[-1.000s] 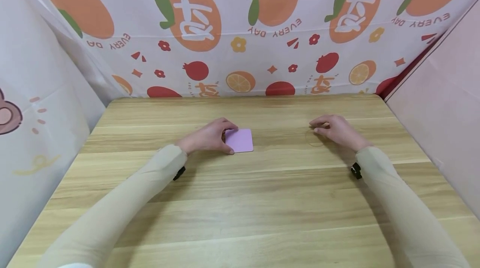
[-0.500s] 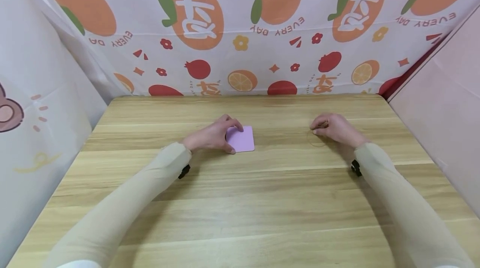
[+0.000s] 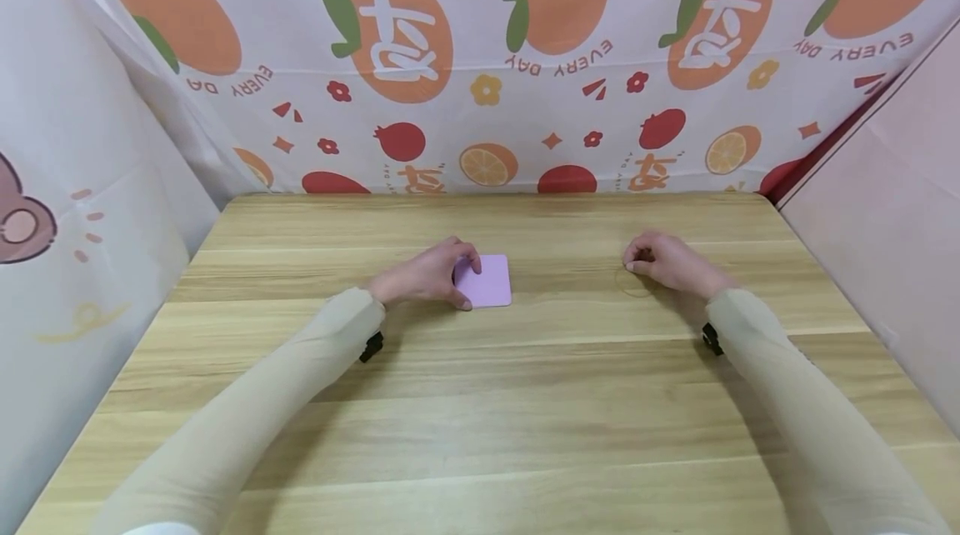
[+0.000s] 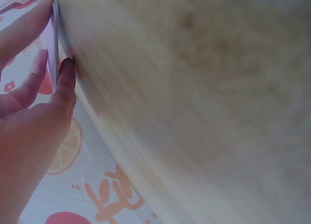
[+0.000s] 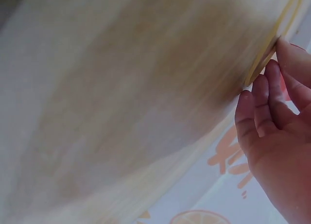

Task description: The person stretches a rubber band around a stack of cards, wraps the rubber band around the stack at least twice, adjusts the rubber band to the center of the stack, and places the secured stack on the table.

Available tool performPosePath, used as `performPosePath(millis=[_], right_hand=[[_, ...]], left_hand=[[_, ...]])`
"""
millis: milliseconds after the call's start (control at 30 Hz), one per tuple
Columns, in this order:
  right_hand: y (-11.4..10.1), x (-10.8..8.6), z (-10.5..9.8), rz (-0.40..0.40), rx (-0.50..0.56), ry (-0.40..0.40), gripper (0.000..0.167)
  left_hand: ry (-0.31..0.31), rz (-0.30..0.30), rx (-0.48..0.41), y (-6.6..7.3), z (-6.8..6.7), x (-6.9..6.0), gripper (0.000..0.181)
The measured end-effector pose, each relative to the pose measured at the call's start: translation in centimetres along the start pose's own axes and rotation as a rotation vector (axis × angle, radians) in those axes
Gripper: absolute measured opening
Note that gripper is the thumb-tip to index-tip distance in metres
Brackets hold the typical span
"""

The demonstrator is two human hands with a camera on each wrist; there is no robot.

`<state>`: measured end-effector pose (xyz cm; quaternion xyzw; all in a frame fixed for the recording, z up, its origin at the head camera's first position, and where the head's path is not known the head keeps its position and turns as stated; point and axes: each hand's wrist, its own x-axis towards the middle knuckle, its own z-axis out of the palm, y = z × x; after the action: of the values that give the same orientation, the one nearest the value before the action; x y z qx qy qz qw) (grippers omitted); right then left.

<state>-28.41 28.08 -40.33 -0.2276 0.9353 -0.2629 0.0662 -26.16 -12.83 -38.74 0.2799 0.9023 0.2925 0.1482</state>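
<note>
A small stack of square purple cards [image 3: 493,283] with rounded corners lies flat on the wooden table. My left hand [image 3: 423,272] grips its left side: the thumb is at the near edge, a bent finger rests on top, and other fingers reach the far side. In the left wrist view the layered edge of the cards [image 4: 55,44] shows between thumb and fingers. Farther right, my right hand [image 3: 672,262] pinches a thin yellow rubber band [image 5: 275,28] between thumb and fingertips. From the head view the band is a faint loop against the wood.
The wooden table [image 3: 450,418] runs back to a fruit-print cloth [image 3: 517,102] hanging behind it. Pale cloth walls flank it, left [image 3: 112,127] and right [image 3: 892,202]. A black strap shows at each wrist.
One left finger has bent from the cards' far edge onto their top face. My right fingers have drawn together on the rubber band. The cards have hardly moved; the head view shifted slightly.
</note>
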Motion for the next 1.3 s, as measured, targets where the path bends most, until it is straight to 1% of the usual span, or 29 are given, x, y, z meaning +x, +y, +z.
performPosePath(millis=[133, 267, 367, 567, 767, 900, 1067, 1167, 1300], right_hand=[[-0.1, -0.2, 0.1, -0.005, 0.005, -0.008, 0.005], [-0.3, -0.4, 0.1, 0.004, 0.039, -0.013, 0.005], [-0.7, -0.6, 0.0, 0.014, 0.067, -0.014, 0.005], [-1.2, -1.0, 0.1, 0.040, 0.126, -0.016, 0.005], [-1.7, -1.4, 0.1, 0.064, 0.226, -0.018, 0.005], [-2.1, -1.7, 0.1, 0.064, 0.289, 0.009, 0.007], [-2.5, -2.1, 0.2, 0.071, 0.378, 0.043, 0.011], [-2.9, -2.3, 0.2, 0.098, 0.442, 0.046, 0.015], [-3.6, -2.5, 0.3, 0.123, 0.547, 0.059, 0.023]], left_hand=[[0.018, 0.016, -0.035, -0.1, 0.0, -0.2, 0.039], [0.044, 0.035, -0.091, -0.2, 0.0, -0.3, 0.030], [0.050, 0.041, -0.126, -0.3, 0.0, -0.3, 0.030], [0.038, 0.013, -0.193, -0.3, 0.0, -0.4, 0.034], [0.045, 0.012, -0.288, -0.1, -0.2, -0.6, 0.035], [0.064, 0.001, -0.354, 0.2, -0.4, -0.9, 0.036], [0.103, -0.019, -0.400, 0.3, -0.7, -1.2, 0.037], [0.126, -0.032, -0.423, 0.4, -0.8, -1.4, 0.037], [0.151, -0.031, -0.455, 0.5, -0.7, -1.5, 0.037]])
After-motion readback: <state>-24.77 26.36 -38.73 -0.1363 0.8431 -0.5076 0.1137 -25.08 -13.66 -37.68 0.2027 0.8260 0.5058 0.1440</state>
